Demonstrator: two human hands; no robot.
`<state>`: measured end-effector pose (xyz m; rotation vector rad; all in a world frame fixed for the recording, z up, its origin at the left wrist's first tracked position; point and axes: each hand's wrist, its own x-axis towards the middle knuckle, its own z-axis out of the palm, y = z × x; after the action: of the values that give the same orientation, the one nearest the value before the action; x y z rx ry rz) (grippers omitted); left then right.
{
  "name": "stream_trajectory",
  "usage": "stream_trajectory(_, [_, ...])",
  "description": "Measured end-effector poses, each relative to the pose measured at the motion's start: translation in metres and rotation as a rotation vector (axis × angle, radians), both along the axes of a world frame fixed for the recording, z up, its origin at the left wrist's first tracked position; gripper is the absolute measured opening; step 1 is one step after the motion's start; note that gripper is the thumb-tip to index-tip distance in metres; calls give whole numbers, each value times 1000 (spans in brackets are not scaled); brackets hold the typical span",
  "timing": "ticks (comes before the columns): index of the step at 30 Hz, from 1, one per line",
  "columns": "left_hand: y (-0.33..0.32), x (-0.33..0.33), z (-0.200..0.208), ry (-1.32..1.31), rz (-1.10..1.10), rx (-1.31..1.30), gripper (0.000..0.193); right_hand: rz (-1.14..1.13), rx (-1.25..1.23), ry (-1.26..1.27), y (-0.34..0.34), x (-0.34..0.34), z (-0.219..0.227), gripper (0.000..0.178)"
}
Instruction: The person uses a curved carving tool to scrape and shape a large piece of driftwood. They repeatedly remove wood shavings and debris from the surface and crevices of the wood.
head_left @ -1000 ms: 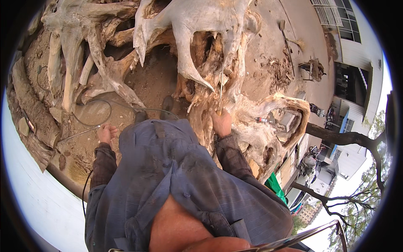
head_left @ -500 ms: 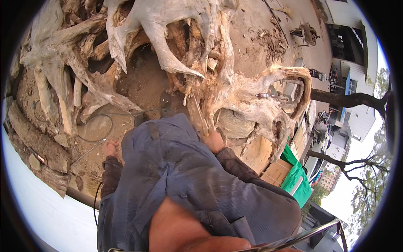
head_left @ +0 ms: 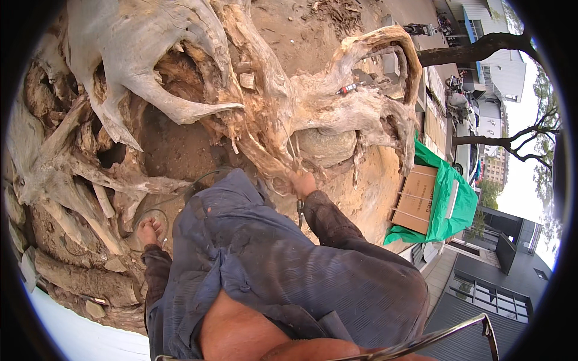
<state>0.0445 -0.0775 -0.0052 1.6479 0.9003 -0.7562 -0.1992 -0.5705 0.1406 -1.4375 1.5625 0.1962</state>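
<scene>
My right hand (head_left: 303, 184) is closed at the lower edge of a large weathered tree root (head_left: 277, 96). A thin pale rod (head_left: 290, 143) rises from its fingers against the wood. Below that hand hangs a dark fitting with a hose (head_left: 300, 209), apparently joined to what I hold. My left hand (head_left: 150, 231) is low at the left, its fingers curled in; whatever is inside is hidden. Beside it a thin dark cable (head_left: 164, 210) loops over the dirt. A small red and black bottle-like object (head_left: 347, 89) lies on the root's right part.
More roots (head_left: 54, 162) crowd the left, with logs (head_left: 84, 278) below. A cardboard box (head_left: 415, 198) under a green sheet (head_left: 460, 207) stands at the right. Beyond are a tree trunk (head_left: 475, 51) and buildings. A rounded stone-like lump (head_left: 328, 147) sits under the root.
The view has swung right, so the roots shift left and the box shows more fully. My right hand stays closed at the root; my left hand appears more curled, near the cable.
</scene>
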Motion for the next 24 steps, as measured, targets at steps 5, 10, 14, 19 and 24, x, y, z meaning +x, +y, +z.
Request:
stream_trajectory(5, [-15, 13, 4, 16, -38, 15, 23, 82, -392, 359, -31, -40, -36, 63])
stream_trajectory(10, [-20, 10, 7, 24, -73, 11, 22, -186, -81, 222, -66, -39, -38, 70])
stream_trajectory(14, [-39, 2, -3, 61, -105, -9, 21, -210, -153, 210, -125, -85, -85, 68])
stream_trajectory(19, [-41, 13, 15, -48, -110, 71, 20, -151, -122, 193, -144, 10, -8, 64])
stream_trajectory(24, [-62, 17, 23, -34, -104, 62, 22, -125, -229, 185, -204, 7, -60, 70])
